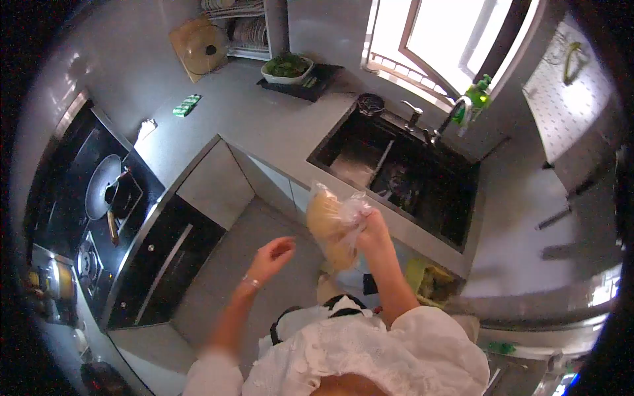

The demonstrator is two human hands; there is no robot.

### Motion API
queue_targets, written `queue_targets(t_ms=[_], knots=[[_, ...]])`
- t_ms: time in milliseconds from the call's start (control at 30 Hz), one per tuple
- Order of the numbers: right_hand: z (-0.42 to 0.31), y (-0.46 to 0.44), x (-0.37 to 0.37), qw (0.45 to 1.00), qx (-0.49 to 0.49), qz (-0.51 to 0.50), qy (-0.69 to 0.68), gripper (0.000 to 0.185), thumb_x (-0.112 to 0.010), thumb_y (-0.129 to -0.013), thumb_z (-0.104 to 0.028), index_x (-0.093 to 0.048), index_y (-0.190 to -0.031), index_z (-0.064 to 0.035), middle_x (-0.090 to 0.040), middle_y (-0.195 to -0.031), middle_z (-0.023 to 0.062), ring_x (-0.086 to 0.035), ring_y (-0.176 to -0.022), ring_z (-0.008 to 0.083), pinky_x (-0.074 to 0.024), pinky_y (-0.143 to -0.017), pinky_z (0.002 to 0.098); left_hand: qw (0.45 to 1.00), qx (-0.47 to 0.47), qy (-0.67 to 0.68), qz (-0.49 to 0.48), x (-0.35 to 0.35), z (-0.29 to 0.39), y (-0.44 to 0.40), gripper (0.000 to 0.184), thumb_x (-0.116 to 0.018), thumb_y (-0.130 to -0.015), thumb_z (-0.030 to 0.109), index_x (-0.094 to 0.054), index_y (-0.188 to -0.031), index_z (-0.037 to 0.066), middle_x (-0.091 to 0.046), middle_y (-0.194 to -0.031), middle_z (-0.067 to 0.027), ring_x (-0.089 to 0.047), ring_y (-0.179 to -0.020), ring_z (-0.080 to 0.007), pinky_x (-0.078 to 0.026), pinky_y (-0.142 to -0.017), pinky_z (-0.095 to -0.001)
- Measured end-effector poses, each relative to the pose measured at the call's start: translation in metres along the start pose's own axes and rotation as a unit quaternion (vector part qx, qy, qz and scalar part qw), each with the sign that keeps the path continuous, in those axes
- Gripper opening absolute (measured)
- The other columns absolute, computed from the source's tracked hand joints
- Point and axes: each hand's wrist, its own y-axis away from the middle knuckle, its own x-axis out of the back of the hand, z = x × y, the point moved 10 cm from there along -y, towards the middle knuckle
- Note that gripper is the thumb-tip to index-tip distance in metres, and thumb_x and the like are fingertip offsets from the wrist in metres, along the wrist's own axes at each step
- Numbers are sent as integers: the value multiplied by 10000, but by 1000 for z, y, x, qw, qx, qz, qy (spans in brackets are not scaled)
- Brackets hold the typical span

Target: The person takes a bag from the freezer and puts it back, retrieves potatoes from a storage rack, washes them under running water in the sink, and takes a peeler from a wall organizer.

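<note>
A clear plastic bag [328, 221] with something pale yellow inside hangs in front of my body. The fingers of my right hand [374, 232] are closed around its gathered top, at the front of the sink counter. What the yellow contents are, I cannot make out. To the left of the bag, my left hand [272, 259] is in the air over the floor, fingers loosely curled with a gap at the thumb. It holds nothing and does not touch the bag.
A black double sink [382, 158] with a tap [452, 119] lies beyond the bag. On the counter are a white dish of greens [288, 67] and a green-white packet [187, 105]. A frying pan [104, 187] sits on the stove at left. A yellow-green bag [432, 280] stands low at right.
</note>
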Motion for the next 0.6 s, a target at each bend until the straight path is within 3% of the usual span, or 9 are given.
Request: queue_targets(t_ms=[67, 100, 200, 367, 467, 600], knots=[[-31, -37, -26, 997, 18, -72, -9, 153, -423, -861, -100, -528, -955, -42, -570, -932, 90, -567, -873, 240, -477, -809, 404, 998, -22, -21, -55, -10, 15, -46, 315, -582, -822, 146, -547, -1119, 46, -599, -1028, -57, -560, -930, -141, -446, -828, -281], [-45, -43, -34, 1000, 24, 16, -9, 129, -428, -853, -88, -529, -926, -54, -564, -895, 72, -562, -823, 224, -482, -779, 391, 998, -16, -35, -46, -4, 22, -65, 322, -585, -819, 143, -544, -1124, 49, -598, -1030, -58, -560, -933, -141, -447, -828, -283], [-67, -90, -56, 999, -17, 14, -38, 112, -414, -849, -66, -519, -886, -63, -547, -866, 60, -546, -766, 213, -483, -741, 381, 997, 30, -52, -45, 17, 20, -90, 349, -597, -808, 132, -532, -1142, 56, -595, -1027, -60, -561, -936, -138, -448, -830, -284], [-99, -174, -42, 992, 30, 91, -85, 80, -432, -811, -36, -500, -848, -58, -532, -837, 53, -531, -781, 195, -461, -748, 346, 999, 37, -35, -16, 49, 22, -151, 457, -629, -777, 114, -480, -1207, 68, -574, -1037, -73, -564, -913, -137, -461, -804, -275], [-124, -188, -56, 985, 110, 125, 47, 123, -434, -781, -25, -533, -840, -65, -562, -798, 46, -551, -725, 184, -469, -686, 330, 997, 17, -26, -75, 20, 61, -206, 552, -649, -758, 117, -422, -1259, 79, -549, -1052, -85, -567, -862, -138, -471, -768, -274], [-127, -204, -74, 977, 156, 112, 94, 87, -417, -765, 3, -473, -777, -62, -511, -724, 37, -509, -619, 133, -452, -589, 265, 984, -38, -21, -175, -32, 111, -282, 671, -691, -716, 149, -353, -1294, 104, -532, -957, -68, -560, -827, -163, -469, -717, -290]])
